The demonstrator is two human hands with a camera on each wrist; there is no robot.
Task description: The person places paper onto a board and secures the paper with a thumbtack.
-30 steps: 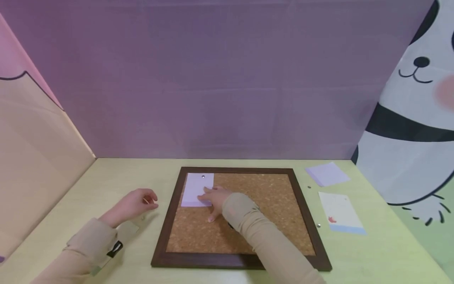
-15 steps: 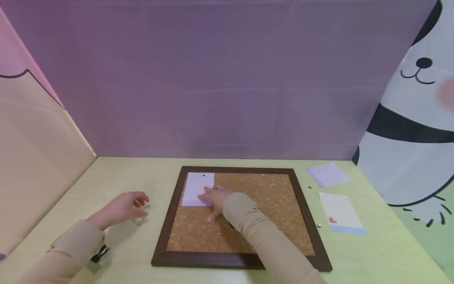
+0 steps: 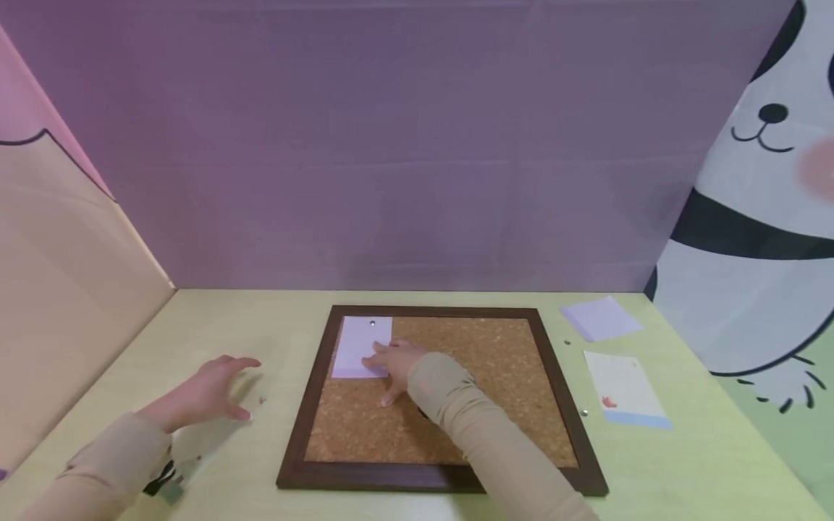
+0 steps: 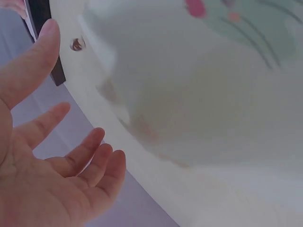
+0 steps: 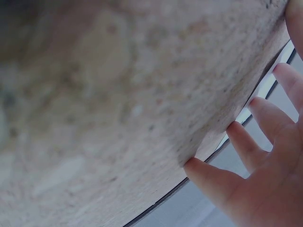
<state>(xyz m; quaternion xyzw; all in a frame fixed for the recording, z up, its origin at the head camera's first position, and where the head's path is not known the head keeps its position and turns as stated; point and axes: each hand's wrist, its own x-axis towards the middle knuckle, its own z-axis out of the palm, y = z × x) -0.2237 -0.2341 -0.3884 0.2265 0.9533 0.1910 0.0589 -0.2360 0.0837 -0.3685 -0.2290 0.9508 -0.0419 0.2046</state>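
Observation:
A lilac sheet of paper [image 3: 355,346] lies on the upper left of the cork board [image 3: 482,391], with a shiny pushpin [image 3: 372,323] near its top edge. My right hand [image 3: 399,365], fingers spread, rests on the sheet's lower right part and the cork. Left of the board, my left hand [image 3: 205,394] hovers with thumb and fingers apart, holding nothing. Beneath it lies a pale printed sheet [image 4: 203,94] with green and red drawing, partly hidden by the hand and wrist in the head view. A small pushpin [image 4: 77,44] sits on the table near my left thumb.
Right of the board lie another lilac sheet [image 3: 602,319] and a white card [image 3: 627,389] with a blue lower band. A dark pin [image 3: 567,342] and a shiny pin [image 3: 584,412] sit beside them. A purple cloth [image 3: 417,159] hangs behind the table.
My left hand has moved left and toward me, and its thumb and fingers have spread apart. The right hand stays in place on the lilac sheet.

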